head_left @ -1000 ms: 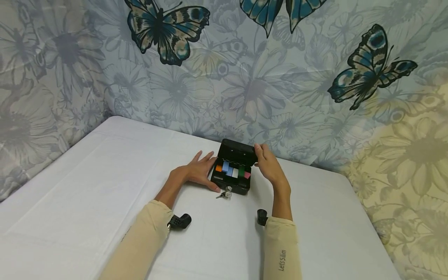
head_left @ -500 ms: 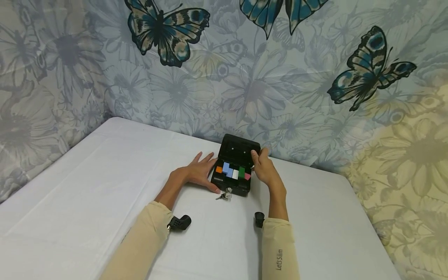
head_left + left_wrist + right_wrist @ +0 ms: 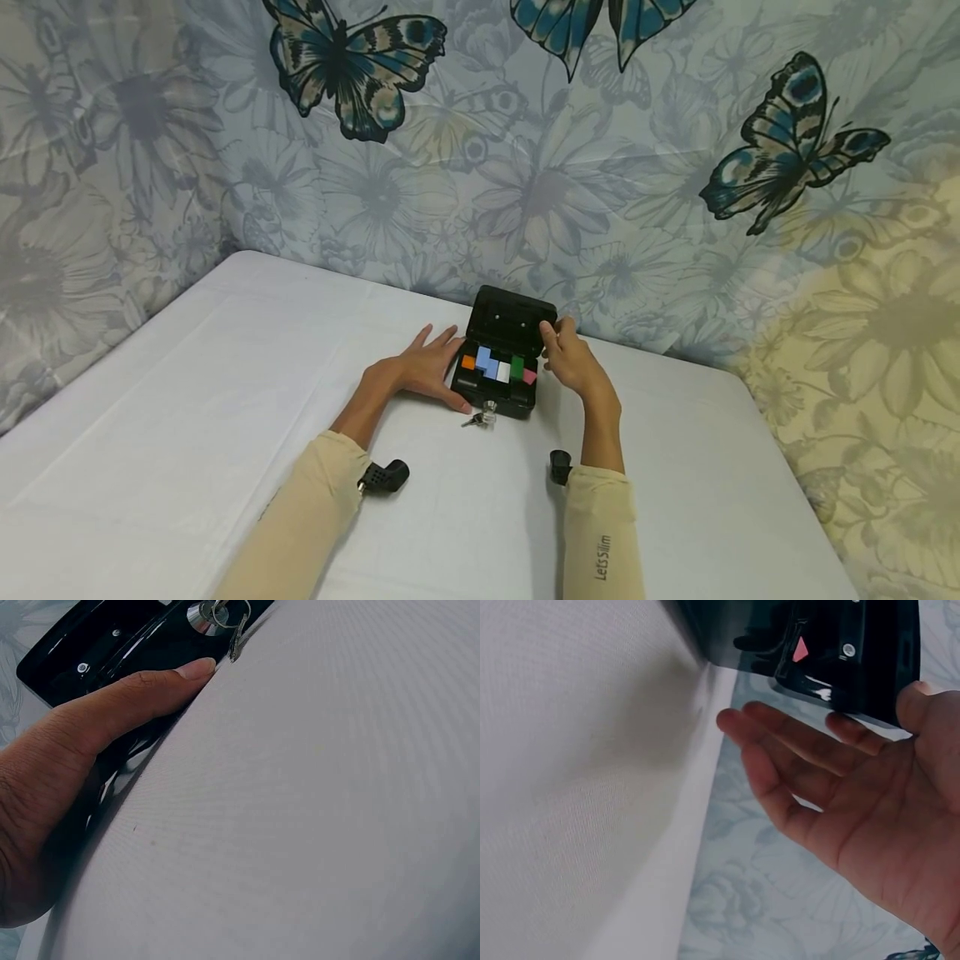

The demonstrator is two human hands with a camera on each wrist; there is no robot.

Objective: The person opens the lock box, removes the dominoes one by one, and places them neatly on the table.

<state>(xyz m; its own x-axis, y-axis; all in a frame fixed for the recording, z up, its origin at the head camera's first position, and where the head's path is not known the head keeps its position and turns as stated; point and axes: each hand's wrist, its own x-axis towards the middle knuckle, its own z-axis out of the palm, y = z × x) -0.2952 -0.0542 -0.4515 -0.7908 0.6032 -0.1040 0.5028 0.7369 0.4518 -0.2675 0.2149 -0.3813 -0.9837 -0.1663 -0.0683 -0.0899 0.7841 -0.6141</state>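
A small black cash box (image 3: pixel 510 407) stands on the table, its lid (image 3: pixel 512 321) raised. Inside it lie colored blocks: orange (image 3: pixel 468 362), light blue (image 3: pixel 486 361), white (image 3: pixel 504 372), green (image 3: pixel 517 368) and pink (image 3: pixel 530 377). A lock (image 3: pixel 206 618) on the front has keys (image 3: pixel 474 420) hanging from it. My left hand (image 3: pixel 429 368) lies against the box's left side, fingers spread, the thumb (image 3: pixel 142 694) reaching along the front. With thumb and fingertip my right hand (image 3: pixel 573 360) pinches the lid's right edge; its other fingers (image 3: pixel 802 746) are loosely bent below.
A white cloth covers the table (image 3: pixel 225 400). Behind its far edge hangs a floral backdrop (image 3: pixel 390 200) with butterflies, close behind the box. Black wrist cameras (image 3: pixel 386 476) sit at both beige sleeves (image 3: pixel 603 533).
The lid has tilted farther back, and my right hand has shifted slightly with it along its edge. My left hand has stayed at the box's side.
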